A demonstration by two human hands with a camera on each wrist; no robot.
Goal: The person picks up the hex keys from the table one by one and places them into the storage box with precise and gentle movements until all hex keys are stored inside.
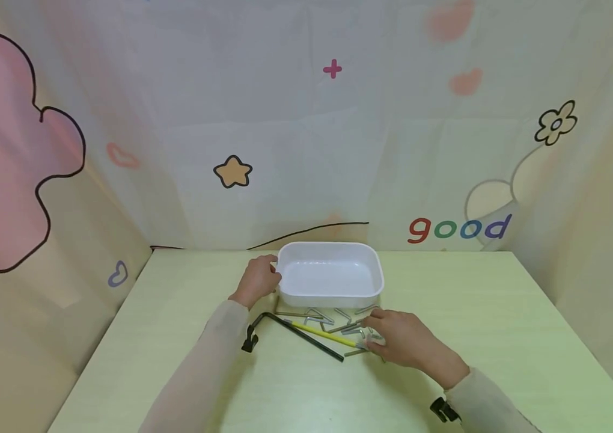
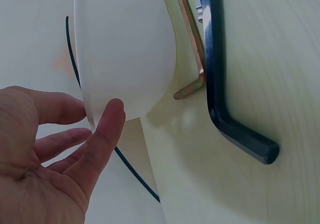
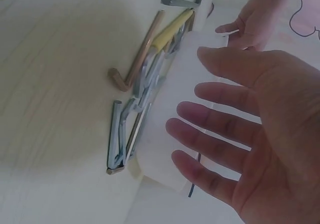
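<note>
My left hand (image 1: 256, 280) (image 2: 55, 154) grips the left end of a white tray (image 1: 328, 302) (image 2: 125, 48), with fingers on both sides of its rim. The tray looks empty inside. Just in front of it lies a loose pile of L-shaped hex keys (image 1: 339, 319) (image 3: 145, 78), mostly silver and some bronze. A yellow-sleeved key (image 1: 325, 334) (image 3: 170, 32) crosses the pile, and a large black key (image 1: 306, 341) (image 2: 216, 58) lies at its left. Over the pile's right end is my right hand (image 1: 409, 341) (image 3: 250, 119), its fingers spread and holding nothing in the right wrist view.
The light wooden table (image 1: 501, 337) extends to both sides of the tray and in front of the keys. Behind the tray hangs a printed curtain (image 1: 306, 180), with more curtain at the left and right sides. Black buckles (image 1: 250, 340) hang at both wrists.
</note>
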